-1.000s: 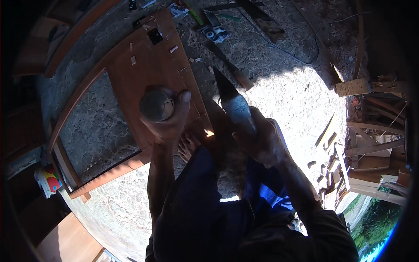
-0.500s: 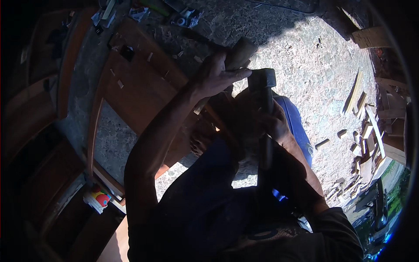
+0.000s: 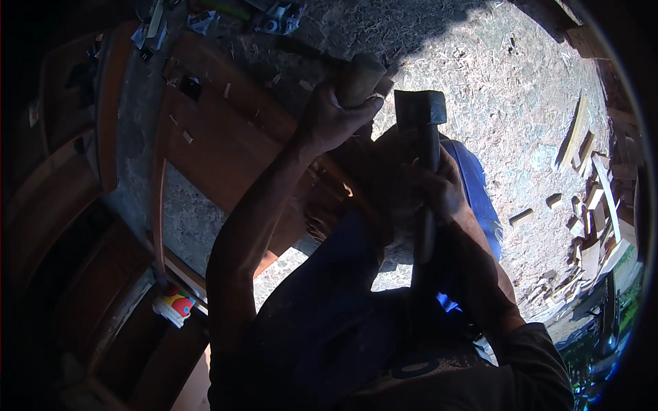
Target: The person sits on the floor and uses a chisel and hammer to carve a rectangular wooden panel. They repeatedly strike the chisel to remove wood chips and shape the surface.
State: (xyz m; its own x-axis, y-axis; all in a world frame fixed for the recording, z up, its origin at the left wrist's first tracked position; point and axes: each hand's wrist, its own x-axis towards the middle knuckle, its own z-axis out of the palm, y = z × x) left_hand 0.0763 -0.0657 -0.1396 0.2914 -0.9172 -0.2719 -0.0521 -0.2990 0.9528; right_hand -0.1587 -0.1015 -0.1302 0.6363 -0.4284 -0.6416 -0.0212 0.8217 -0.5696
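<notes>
My left hand (image 3: 327,123) is closed round a thick, rounded piece of wood (image 3: 363,81), whose pale end sticks up beyond the fingers. My right hand (image 3: 444,181) grips the handle of a short-handled, hatchet-like tool (image 3: 421,109). Its heavy dark head points away from me, close to the right of the wood and apart from it. Shadow hides the exact shape of the head. Below my hands a dark wooden block or stool (image 3: 391,161) stands between my blue-clad legs (image 3: 329,274); its outline is hard to make out.
A large brown wooden panel (image 3: 219,144) lies to the left, with a small dark object (image 3: 191,87) on it. Wooden furniture parts (image 3: 65,192) fill the far left, near a colourful container (image 3: 174,305). Offcuts (image 3: 593,212) are heaped on the sunlit, chip-strewn ground (image 3: 528,137) at right.
The tool's head has risen slightly and moved right. My left hand has shifted a little, and the wood now stands more upright in it. The whole view has turned slightly.
</notes>
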